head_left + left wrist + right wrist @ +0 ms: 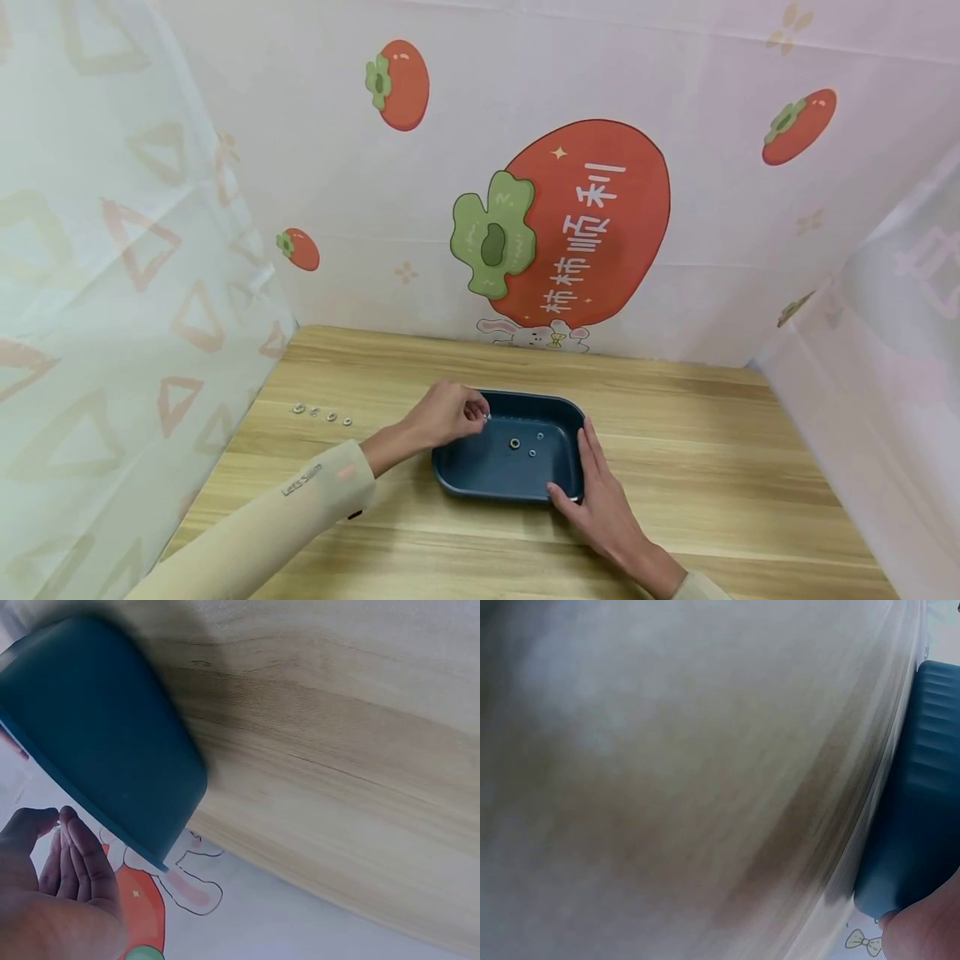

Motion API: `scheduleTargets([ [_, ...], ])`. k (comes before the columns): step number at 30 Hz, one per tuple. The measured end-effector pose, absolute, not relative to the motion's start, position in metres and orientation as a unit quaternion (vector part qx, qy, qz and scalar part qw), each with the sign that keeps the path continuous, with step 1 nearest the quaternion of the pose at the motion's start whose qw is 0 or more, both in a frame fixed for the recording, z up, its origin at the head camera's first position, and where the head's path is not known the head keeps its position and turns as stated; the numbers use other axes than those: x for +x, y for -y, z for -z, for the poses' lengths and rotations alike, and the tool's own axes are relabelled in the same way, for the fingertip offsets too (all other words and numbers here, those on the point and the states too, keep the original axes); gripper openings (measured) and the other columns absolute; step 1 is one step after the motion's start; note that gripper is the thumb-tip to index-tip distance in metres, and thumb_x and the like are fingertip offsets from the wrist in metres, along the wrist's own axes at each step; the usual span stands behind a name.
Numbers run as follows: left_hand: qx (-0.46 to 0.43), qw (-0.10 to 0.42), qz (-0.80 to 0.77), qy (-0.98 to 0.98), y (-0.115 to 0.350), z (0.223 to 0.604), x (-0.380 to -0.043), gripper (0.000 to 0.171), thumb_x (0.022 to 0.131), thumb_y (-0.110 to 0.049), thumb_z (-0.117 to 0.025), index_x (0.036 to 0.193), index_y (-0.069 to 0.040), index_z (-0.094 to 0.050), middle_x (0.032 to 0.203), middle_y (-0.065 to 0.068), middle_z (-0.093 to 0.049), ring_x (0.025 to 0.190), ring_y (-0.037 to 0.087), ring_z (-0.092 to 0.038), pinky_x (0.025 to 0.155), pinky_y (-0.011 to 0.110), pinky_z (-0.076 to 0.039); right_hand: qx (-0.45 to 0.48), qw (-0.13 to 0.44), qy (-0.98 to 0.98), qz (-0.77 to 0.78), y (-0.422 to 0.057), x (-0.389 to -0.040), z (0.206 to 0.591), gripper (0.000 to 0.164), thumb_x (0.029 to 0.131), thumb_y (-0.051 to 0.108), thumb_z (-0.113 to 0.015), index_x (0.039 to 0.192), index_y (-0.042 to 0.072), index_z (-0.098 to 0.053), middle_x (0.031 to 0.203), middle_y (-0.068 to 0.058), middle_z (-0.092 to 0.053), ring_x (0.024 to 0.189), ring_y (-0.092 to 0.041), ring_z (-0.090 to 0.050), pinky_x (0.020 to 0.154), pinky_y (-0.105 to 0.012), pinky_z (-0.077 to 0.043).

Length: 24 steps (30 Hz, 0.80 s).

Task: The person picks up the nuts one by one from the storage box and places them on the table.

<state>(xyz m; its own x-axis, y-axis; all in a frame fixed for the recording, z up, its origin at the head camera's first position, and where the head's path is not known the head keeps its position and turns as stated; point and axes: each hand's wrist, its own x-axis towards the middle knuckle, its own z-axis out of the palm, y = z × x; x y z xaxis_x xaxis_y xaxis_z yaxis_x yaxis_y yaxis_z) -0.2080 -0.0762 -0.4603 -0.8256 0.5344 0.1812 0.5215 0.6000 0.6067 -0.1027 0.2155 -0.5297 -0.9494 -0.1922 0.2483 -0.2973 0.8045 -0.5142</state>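
Note:
A dark blue rectangular tray (pixel 487 487) stands on the wooden table. Over its back left part, my left hand (pixel 450 414) pinches a small shiny metal piece (pixel 487 417) between thumb and fingertips; in the left wrist view, the hand (pixel 71 892) is beside the tray rim with a glint at the fingertips. My right hand (pixel 600 500) holds the tray's near right corner, thumb over the front rim and fingers along the right side. Inside the tray lie a larger nut (pixel 514 444) and two smaller metal nuts (pixel 536 453).
Several small metal rings or nuts (pixel 332 417) lie in a row on the table (pixel 712 450), left of the tray. A white cloth printed with persimmons (pixel 405 83) hangs behind the table, with more cloth at both sides.

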Motion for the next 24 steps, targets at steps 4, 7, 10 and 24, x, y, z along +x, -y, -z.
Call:
scheduleTargets([
  [4, 0.286, -0.002, -0.373, -0.883, 0.082, 0.458, -0.206, 0.008, 0.087, -0.003, -0.08, 0.095, -0.005, -0.08, 0.083, -0.001, -0.077, 0.073, 0.005, -0.07, 0.068, 0.018, -0.058, 0.134, 0.096, 0.943, -0.289, -0.217, -0.103, 0.531, 0.097, 0.097, 0.04, -0.075, 0.165, -0.004, -0.022, 0.178, -0.013, -0.01, 0.145, -0.045, -0.047, 0.107, -0.064, -0.048],
  [7, 0.282, -0.005, -0.394, -0.875, 0.087, 0.459, -0.205, 0.009, 0.086, -0.001, -0.08, 0.095, -0.004, -0.08, 0.084, -0.001, -0.078, 0.074, 0.005, -0.071, 0.069, 0.017, -0.058, 0.134, 0.098, 0.943, -0.29, -0.217, -0.103, 0.532, 0.098, 0.096, 0.04, -0.075, 0.166, -0.004, -0.022, 0.178, -0.011, -0.009, 0.146, -0.044, -0.046, 0.107, -0.063, -0.048],
  [10, 0.278, -0.005, -0.407, -0.87, 0.091, 0.46, -0.205, 0.009, 0.087, -0.001, -0.081, 0.095, -0.004, -0.08, 0.085, 0.0, -0.078, 0.075, 0.004, -0.071, 0.069, 0.017, -0.058, 0.135, 0.1, 0.942, -0.29, -0.217, -0.104, 0.532, 0.098, 0.096, 0.04, -0.076, 0.166, -0.004, -0.022, 0.178, -0.013, -0.011, 0.147, -0.044, -0.045, 0.108, -0.062, -0.048],
  [24, 0.251, -0.009, -0.466, -0.848, 0.111, 0.455, -0.199, 0.01, 0.087, 0.001, -0.082, 0.097, -0.002, -0.08, 0.086, 0.002, -0.078, 0.076, 0.007, -0.072, 0.069, 0.02, -0.06, 0.13, 0.091, 0.944, -0.288, -0.217, -0.103, 0.53, 0.097, 0.097, 0.039, -0.074, 0.166, -0.004, -0.022, 0.177, -0.016, -0.012, 0.149, -0.045, -0.042, 0.109, -0.064, -0.046],
])
